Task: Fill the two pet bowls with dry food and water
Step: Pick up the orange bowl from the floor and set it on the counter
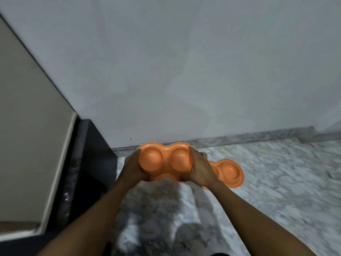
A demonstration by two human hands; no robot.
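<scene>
While left hand (133, 165) and right hand (200, 169) clasp the double bowl (166, 159) endwise (wall (203, 71) close ahead), a second bowl (231, 172) lies rightward.

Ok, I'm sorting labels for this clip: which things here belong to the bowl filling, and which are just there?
Job: held bowl, floor bowl; both empty.
Just there: wall, skirting, marble floor, dark panel.
</scene>
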